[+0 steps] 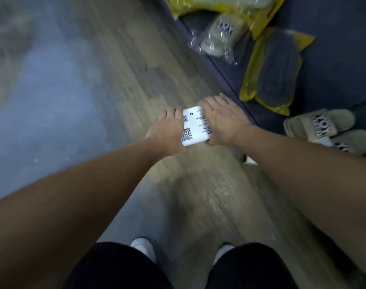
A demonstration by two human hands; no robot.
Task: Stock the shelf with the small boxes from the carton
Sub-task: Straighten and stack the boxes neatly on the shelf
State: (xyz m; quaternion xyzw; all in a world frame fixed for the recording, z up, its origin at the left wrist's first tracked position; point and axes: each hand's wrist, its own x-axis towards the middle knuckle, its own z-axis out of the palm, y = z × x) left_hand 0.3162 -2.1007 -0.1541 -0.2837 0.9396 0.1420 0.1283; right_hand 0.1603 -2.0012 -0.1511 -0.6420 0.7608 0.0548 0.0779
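Your left hand (167,130) and right hand (224,119) are both out in front of you, clamped on the two sides of a small white box (195,126), fingers curled over its far edge and the thumbs tucked out of sight beneath. The box sits between your palms, held in the air above the wooden floor (136,69), its top face turned up at you with a barcode, a QR code and lines of print too small to read. Take that box as the marker: just to the right of it runs the edge of a dark shelf (334,49). On the shelf, nearest the box, lies a dark slipper in a yellow bag (276,69). Beyond that, further from the box, a pale slipper in clear wrap (221,36) hangs partly over the shelf's edge, and another yellow bag (219,5) lies at the top, cut off by the frame. To the right of the box, a pair of unwrapped beige slippers (324,128) rests on the shelf. Below the box, your two white shoes (144,247) stand on the floor.
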